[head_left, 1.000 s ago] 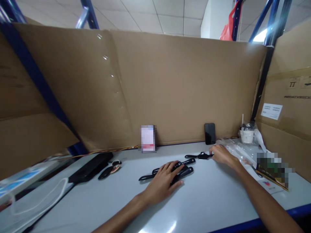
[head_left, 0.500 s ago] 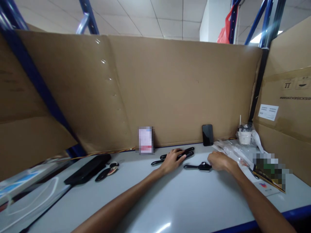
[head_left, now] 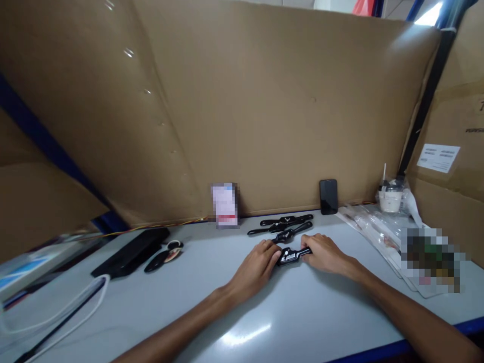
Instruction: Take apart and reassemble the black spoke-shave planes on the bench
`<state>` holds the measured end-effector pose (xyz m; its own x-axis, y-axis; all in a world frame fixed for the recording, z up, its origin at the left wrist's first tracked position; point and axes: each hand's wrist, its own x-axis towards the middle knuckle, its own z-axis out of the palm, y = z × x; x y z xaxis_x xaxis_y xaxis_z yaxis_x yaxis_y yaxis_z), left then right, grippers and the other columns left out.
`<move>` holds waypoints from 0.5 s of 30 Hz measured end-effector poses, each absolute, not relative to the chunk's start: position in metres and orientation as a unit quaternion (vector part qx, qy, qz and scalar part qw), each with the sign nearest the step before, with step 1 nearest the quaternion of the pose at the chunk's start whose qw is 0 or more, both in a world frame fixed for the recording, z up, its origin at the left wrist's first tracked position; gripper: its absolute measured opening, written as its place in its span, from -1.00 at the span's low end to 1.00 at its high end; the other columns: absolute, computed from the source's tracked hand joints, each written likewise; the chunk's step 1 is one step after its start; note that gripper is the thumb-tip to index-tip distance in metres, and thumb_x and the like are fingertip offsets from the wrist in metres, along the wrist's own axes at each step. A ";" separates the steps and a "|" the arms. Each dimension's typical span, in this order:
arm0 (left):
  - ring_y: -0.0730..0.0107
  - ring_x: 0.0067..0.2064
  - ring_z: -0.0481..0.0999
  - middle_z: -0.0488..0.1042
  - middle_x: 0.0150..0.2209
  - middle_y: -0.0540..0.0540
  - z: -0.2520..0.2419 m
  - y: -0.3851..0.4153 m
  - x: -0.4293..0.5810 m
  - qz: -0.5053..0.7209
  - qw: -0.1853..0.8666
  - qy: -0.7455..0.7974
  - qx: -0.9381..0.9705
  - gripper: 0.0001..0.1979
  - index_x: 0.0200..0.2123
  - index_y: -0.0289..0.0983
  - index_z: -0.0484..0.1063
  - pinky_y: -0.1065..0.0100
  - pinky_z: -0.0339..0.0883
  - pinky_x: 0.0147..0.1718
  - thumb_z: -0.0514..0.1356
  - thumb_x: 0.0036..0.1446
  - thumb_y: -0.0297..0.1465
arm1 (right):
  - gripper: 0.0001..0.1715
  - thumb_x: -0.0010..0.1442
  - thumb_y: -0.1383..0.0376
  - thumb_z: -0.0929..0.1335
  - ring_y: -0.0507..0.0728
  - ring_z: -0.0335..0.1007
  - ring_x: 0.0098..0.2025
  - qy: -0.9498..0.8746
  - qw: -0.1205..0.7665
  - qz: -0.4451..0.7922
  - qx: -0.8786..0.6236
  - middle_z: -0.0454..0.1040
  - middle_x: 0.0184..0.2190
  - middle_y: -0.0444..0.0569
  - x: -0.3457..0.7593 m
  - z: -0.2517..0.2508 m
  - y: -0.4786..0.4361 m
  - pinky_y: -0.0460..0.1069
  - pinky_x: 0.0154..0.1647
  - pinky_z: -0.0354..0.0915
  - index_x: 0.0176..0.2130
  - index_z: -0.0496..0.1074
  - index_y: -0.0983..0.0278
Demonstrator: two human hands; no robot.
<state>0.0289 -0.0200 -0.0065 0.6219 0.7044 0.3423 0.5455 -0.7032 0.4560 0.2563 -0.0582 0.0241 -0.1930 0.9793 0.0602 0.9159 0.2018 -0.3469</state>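
A black spokeshave (head_left: pixel 289 256) with a shiny metal blade plate in its middle is between my hands, just above or on the table. My left hand (head_left: pixel 255 267) is closed about its left handle, which the fingers hide. The right handle is gripped by my right hand (head_left: pixel 323 253), its fingers curled round the end. Just behind lie more black spokeshaves: a nearer one (head_left: pixel 286 236), partly hidden by my left hand, then a middle one (head_left: pixel 275 229) and a far one (head_left: pixel 286 220), close together and roughly parallel.
A black phone (head_left: pixel 328 196) and a blurred upright screen (head_left: pixel 226 204) lean on the cardboard wall (head_left: pixel 242 111). Clear plastic packaging (head_left: pixel 372 227) and a cup (head_left: pixel 390 196) are at right. A black case (head_left: pixel 130 254), a keyring (head_left: pixel 164 257) and a white cable (head_left: pixel 88 312) lie left.
My left hand has come off the rear spokeshaves and moved nearer to grip the front one. My right hand has moved left onto its other handle. The view has tilted down.
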 end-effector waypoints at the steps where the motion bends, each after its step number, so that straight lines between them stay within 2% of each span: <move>1: 0.15 -0.19 0.48 0.51 -0.25 -0.15 -0.006 -0.020 0.029 0.251 0.176 0.360 0.881 -0.58 -0.27 -0.22 0.45 0.13 0.36 -0.13 -0.11 0.45 -0.20 | -0.73 0.13 0.46 0.35 0.21 0.46 -0.15 -0.755 0.150 0.110 -0.629 0.61 -0.21 0.03 0.254 0.023 -0.058 -0.03 -0.24 0.12 -0.16 0.52 0.23; 4: 0.27 -0.33 0.43 0.47 -0.38 -0.05 0.000 -0.019 0.028 0.236 0.265 0.370 0.858 -0.64 -0.28 -0.21 0.38 0.27 0.28 -0.30 -0.06 0.42 -0.15 | -0.68 0.04 0.51 0.32 0.17 0.44 -0.19 -0.743 0.189 0.094 -0.635 0.58 -0.25 -0.01 0.249 0.022 -0.058 -0.04 -0.20 0.13 -0.22 0.49 0.24; 8: 0.41 -0.50 0.32 0.37 -0.49 0.07 0.004 -0.022 0.025 0.183 0.427 0.351 0.813 -0.70 -0.24 -0.20 0.27 0.38 0.16 -0.48 0.05 0.33 -0.08 | -0.75 -0.09 0.51 0.31 0.13 0.38 -0.30 -0.737 0.261 0.106 -0.614 0.50 -0.38 -0.08 0.249 0.023 -0.059 -0.06 -0.27 0.14 -0.38 0.44 0.23; 12: 0.45 -0.52 0.23 0.31 -0.53 0.06 0.006 -0.025 0.021 0.125 0.425 0.353 0.824 -0.65 -0.42 -0.19 0.22 0.38 0.07 -0.51 0.03 0.33 -0.09 | -0.77 -0.15 0.49 0.30 0.12 0.35 -0.35 -0.725 0.308 0.121 -0.604 0.46 -0.42 -0.09 0.250 0.024 -0.061 -0.05 -0.29 0.15 -0.43 0.41 0.23; 15: 0.43 -0.49 0.15 0.20 -0.54 0.09 0.009 -0.026 0.019 0.104 0.412 0.353 0.833 -0.62 -0.43 -0.20 0.26 0.36 0.01 -0.51 0.00 0.33 -0.09 | -0.79 -0.17 0.47 0.29 0.13 0.36 -0.35 -0.723 0.308 0.141 -0.602 0.47 -0.44 -0.10 0.248 0.024 -0.063 -0.04 -0.29 0.16 -0.45 0.39 0.22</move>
<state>0.0191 -0.0260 0.0094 0.7286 0.6747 -0.1180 0.5036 -0.4109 0.7600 0.2480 -0.0630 0.0245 -0.0847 0.9577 0.2750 0.7841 0.2344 -0.5747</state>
